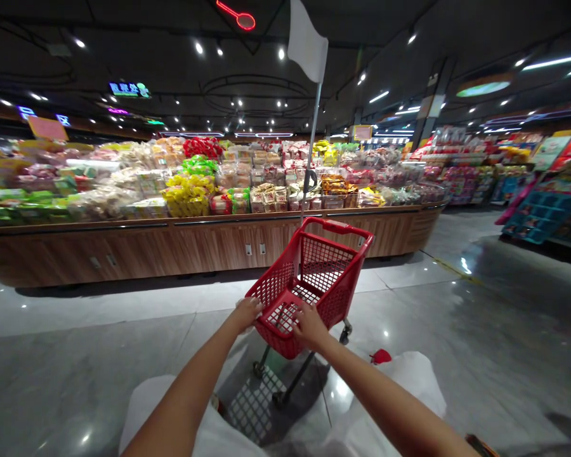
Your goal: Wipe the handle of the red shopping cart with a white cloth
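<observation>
A small red plastic shopping cart [330, 285] stands in front of me, its narrow low end toward me and its push handle at the far side. My left hand [246, 315] is closed over the left corner of the near rim, with a bit of something white showing at its fingers. At the right of the near rim, my right hand [309, 325] curls its fingers over the edge into the basket. No goods show in the cart's lattice basket. A pole with a white flag [309, 44] rises behind the cart's left side.
Beyond the cart runs a long wood-panelled display counter [137, 257] heaped with packaged snacks. More stocked shelves [471, 165] and a blue rack [545, 212] stand to the right. Glossy grey floor [76, 368] surrounds the cart.
</observation>
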The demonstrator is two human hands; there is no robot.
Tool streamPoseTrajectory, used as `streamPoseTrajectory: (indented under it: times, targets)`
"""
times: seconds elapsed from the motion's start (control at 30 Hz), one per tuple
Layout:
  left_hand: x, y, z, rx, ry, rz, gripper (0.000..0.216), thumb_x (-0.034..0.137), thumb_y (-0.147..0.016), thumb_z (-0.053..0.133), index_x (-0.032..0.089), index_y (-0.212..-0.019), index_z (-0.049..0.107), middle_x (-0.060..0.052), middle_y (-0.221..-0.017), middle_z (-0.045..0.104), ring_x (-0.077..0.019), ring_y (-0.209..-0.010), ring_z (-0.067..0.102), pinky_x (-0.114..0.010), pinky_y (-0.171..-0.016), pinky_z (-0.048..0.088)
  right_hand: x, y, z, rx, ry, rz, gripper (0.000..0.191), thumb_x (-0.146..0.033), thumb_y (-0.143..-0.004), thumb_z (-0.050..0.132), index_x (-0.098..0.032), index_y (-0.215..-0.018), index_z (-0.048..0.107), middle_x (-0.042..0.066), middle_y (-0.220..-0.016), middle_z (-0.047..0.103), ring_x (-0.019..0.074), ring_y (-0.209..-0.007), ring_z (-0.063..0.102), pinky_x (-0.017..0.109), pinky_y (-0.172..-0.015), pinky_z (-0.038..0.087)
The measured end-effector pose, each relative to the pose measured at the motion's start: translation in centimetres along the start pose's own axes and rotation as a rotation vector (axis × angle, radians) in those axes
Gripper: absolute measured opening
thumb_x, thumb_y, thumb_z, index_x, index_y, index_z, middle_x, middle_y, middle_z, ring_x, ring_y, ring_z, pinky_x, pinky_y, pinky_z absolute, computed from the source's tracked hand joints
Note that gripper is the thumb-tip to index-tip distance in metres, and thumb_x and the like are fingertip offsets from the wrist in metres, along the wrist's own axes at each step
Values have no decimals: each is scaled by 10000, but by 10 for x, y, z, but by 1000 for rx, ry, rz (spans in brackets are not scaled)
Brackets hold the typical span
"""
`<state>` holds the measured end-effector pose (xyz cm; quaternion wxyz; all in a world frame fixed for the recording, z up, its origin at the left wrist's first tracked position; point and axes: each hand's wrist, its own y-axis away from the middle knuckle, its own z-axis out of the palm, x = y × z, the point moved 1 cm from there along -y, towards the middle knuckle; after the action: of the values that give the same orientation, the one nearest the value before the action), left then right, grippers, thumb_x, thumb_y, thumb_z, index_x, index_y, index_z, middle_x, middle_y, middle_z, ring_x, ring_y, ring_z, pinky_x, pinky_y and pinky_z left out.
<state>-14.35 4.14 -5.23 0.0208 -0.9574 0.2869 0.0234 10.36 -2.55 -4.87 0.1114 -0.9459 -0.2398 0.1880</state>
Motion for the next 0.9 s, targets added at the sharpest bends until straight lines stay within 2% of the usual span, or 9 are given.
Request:
streamPoseTrajectory:
  times: [0.1, 0.2, 0.4, 0.57, 0.67, 0.73, 0.8, 0.87, 0.9]
  targets:
    - [13, -2, -5, -51, -4, 19, 241, 246, -752, 677, 221, -987, 630, -85, -1061, 631, -252, -1020, 578, -395, -905, 460, -29, 8, 24, -30, -132, -34, 190, -325, -859, 543, -241, -993, 649, 52, -1087, 650, 252, -1124, 499, 552, -1081, 107]
    - [24, 0, -8, -30, 0, -18, 243, 224, -747, 680, 221, -986, 633, -76, -1058, 635, -241, -1028, 576, -377, -912, 453, -25, 11, 29, -47, -199, -48, 123, -273, -862, 540, -226, -877, 652, 18, -956, 682, 214, -1026, 555, 524, -1074, 120]
    - [57, 1, -1, 45, 13, -111, 305, 280, -794, 659, 188, -1078, 596, -115, -1147, 596, -266, -1074, 548, -409, -922, 436, 29, 19, 1, -74, -155, -153, 124, -274, -852, 544, -207, -819, 643, 9, -879, 685, 190, -948, 576, 461, -1052, 181]
    - [66, 0, 6, 106, 74, 15, 327, 261, -816, 648, 235, -1129, 556, -70, -1213, 574, -238, -1175, 498, -432, -1038, 360, 72, 29, -22, -55, -138, -177, 129, -264, -841, 553, -216, -786, 659, -4, -795, 683, 168, -852, 600, 433, -1060, 222]
    - [71, 0, 12, 207, 47, -12, 313, 259, -825, 642, 256, -1126, 557, -49, -1223, 575, -255, -1258, 432, -519, -1123, 223, 81, 27, -32, -66, -93, -151, 144, -233, -832, 550, -219, -749, 666, -1, -771, 687, 167, -822, 607, 399, -1009, 313]
    - [79, -2, 18, 242, 63, -100, 291, 294, -829, 638, 252, -1109, 569, -46, -1194, 589, -262, -1230, 451, -536, -1124, 219, 75, 20, -43, -112, -39, -136, 161, -220, -823, 550, -219, -714, 669, 2, -749, 684, 164, -795, 610, 369, -955, 367]
    - [88, -4, 25, 255, 84, -182, 287, 314, -830, 631, 240, -1102, 582, -56, -1167, 599, -265, -1167, 488, -530, -1105, 264, 58, 7, -63, -66, -4, -123, 110, -245, -794, 593, -222, -731, 680, 26, -855, 700, 185, -891, 612, 372, -949, 381]
    - [95, -7, 30, 271, 102, -225, 280, 303, -828, 626, 236, -1098, 596, -68, -1161, 598, -268, -1138, 499, -525, -1097, 280, 33, -6, -90, 130, 15, -120, 73, -289, -741, 663, -219, -736, 684, 71, -1134, 658, 251, -1144, 528, 444, -1029, 314]
    - [97, -7, 32, 280, 109, -235, 271, 292, -825, 625, 235, -1089, 604, -73, -1158, 598, -271, -1133, 498, -525, -1098, 277, 17, -12, -106, 244, 34, -143, 108, -310, -724, 684, -210, -684, 672, 79, -1289, 576, 296, -1276, 415, 505, -1079, 225]
